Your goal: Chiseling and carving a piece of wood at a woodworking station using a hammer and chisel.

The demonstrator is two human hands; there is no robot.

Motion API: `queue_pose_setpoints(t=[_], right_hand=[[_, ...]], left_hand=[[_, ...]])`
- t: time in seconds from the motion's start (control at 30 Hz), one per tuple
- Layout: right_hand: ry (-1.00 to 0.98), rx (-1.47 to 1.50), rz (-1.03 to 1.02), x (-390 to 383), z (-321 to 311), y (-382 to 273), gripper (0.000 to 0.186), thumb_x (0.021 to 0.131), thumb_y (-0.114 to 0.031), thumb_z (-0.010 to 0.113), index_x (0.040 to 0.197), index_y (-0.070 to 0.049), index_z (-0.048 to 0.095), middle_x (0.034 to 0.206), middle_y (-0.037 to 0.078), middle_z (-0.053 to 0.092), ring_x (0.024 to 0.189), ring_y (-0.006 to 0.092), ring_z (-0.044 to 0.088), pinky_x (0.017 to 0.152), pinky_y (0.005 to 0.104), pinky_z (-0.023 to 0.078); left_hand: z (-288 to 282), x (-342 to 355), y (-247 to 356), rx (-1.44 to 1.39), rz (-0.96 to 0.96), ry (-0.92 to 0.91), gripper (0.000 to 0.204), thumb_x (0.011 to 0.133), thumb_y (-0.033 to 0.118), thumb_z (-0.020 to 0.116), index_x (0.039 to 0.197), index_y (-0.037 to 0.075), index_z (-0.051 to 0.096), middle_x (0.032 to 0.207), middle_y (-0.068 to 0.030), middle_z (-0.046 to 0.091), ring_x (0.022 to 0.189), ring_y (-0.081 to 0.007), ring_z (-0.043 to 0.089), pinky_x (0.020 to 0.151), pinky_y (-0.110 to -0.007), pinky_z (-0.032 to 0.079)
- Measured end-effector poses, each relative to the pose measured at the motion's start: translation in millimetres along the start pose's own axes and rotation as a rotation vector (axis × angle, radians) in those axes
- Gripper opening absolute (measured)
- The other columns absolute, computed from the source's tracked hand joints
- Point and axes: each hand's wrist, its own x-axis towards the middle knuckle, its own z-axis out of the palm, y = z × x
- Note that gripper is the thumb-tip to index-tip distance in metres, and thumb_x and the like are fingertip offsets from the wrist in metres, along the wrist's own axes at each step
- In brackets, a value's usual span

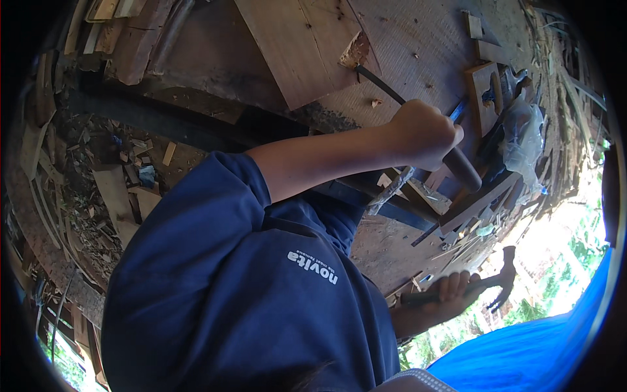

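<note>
My left hand (426, 134) is wrapped round the handle of a long dark chisel (464, 171). The chisel's thin metal shaft runs up and to the left, and its tip meets a rough, chipped notch (356, 51) at the edge of a brown wooden plank (300, 46). Lower on the right, my right hand (450, 294) grips a claw hammer (505, 277) by its handle. The hammer is held in the air, apart from the chisel, with its head pointing away to the right. A few small wood chips (375, 102) lie near the notch.
A wooden piece with an oval hole (480, 98) and a clear plastic bag (522, 134) lie on the right of the work surface. Wood scraps and shavings (98, 222) cover the ground at left. Stacked boards (140, 39) stand far left; a blue tarp (522, 353) hangs lower right.
</note>
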Motion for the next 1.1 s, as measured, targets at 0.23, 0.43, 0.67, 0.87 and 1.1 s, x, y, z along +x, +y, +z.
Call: queue_pose_setpoints(t=[0.23,0.43,0.67,0.87,1.1], right_hand=[[0.071,-0.322,0.465,-22.5,24.2,21.2,0.034,0.105,-0.039,0.036,0.106,-0.008,0.05,0.055,-0.001,0.034,0.036,0.0061,0.028,0.027,0.0222,0.02],[-0.075,0.202,0.039,1.8,-20.2,-9.2,0.047,0.106,-0.039,0.022,0.099,-0.001,0.047,0.062,0.001,0.037,0.041,0.0087,0.035,0.031,0.0216,0.033],[-0.167,-0.087,0.628,-13.6,24.0,29.0,0.041,0.106,-0.039,0.024,0.114,-0.006,0.046,0.061,0.004,0.038,0.041,0.0092,0.035,0.03,0.0216,0.03],[-0.254,0.158,0.334,1.3,-4.4,-25.9,0.044,0.107,-0.038,0.022,0.108,-0.001,0.045,0.062,0.004,0.039,0.048,0.0135,0.042,0.037,0.0263,0.04],[-0.096,-0.336,0.512,11.5,42.5,24.0,0.031,0.104,-0.04,0.038,0.104,-0.01,0.046,0.062,-0.001,0.038,0.042,0.0078,0.036,0.031,0.0219,0.03]], left_hand=[[7.6,4.3,-3.0,0.03,0.064,0.049,0.023,0.061,0.022,0.075,0.077,0.011,0.064,0.064,-0.0052,0.064,0.058,-0.0204,0.066,0.05,-0.034,0.049],[5.5,0.4,-3.5,0.04,0.063,0.024,0.023,0.061,0.023,0.076,0.077,0.011,0.064,0.064,-0.0045,0.063,0.058,-0.0189,0.065,0.051,-0.033,0.049],[-3.5,5.4,-7.7,0.042,0.05,0.051,0.025,0.061,0.024,0.077,0.079,0.01,0.065,0.065,-0.0045,0.064,0.059,-0.0194,0.066,0.051,-0.033,0.05],[-1.9,0.5,-9.9,0.063,0.04,0.006,0.027,0.061,0.023,0.077,0.081,0.01,0.066,0.066,-0.0046,0.065,0.059,-0.0194,0.066,0.051,-0.033,0.05],[1.8,3.3,-22.0,0.066,0.092,0.067,0.027,0.061,0.025,0.077,0.08,0.01,0.065,0.066,-0.0047,0.065,0.057,-0.0189,0.065,0.05,-0.032,0.05]])
